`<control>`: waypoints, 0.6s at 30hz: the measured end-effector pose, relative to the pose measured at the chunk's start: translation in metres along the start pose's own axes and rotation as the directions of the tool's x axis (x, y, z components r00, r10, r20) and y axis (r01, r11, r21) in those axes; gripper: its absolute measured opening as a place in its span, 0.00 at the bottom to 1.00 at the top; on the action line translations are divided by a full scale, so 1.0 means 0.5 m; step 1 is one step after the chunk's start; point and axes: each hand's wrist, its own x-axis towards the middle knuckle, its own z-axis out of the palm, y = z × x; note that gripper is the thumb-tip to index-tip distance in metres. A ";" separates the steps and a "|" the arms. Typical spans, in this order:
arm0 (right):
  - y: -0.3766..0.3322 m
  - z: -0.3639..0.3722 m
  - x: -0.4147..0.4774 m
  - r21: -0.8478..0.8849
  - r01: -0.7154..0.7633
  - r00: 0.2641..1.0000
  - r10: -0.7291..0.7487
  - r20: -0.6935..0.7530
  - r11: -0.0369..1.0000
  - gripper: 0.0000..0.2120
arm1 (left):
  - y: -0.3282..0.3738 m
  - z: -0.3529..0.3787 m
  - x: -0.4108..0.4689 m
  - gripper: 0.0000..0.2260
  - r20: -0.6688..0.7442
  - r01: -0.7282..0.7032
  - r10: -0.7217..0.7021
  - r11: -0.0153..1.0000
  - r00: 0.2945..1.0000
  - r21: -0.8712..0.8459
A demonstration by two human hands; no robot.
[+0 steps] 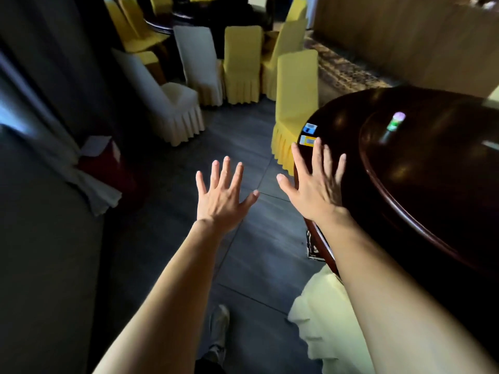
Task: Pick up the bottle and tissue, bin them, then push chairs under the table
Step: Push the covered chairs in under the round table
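- Here, the round table (348,122) stands at the right.
- The yellow chair (297,85) is just beside its edge; it is probably light with a soft cover, so the stiff backrest is the place to push.
- The left hand (221,201) and right hand (316,190) are spread wide and empty.

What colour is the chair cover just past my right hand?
Yellow chair cover, best seen in head view.

Bottle (394,122) blurred, table (348,117) cut off at right — near chair (318,327) partly hidden
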 end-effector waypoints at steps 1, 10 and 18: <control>-0.013 0.012 0.023 0.003 0.003 1.000 -0.003 0.008 1.000 0.38 | -0.021 0.000 0.018 0.37 0.004 0.024 -0.024 1.000 1.000 -0.002; -0.125 0.130 0.312 -0.008 -0.028 0.998 0.028 0.048 1.000 0.41 | -0.201 0.001 0.286 0.36 -0.011 0.125 -0.125 0.991 0.992 -0.039; -0.209 0.197 0.586 0.024 -0.129 0.991 0.128 0.036 0.991 0.41 | -0.328 -0.005 0.570 0.36 -0.030 0.091 -0.092 0.996 0.995 -0.023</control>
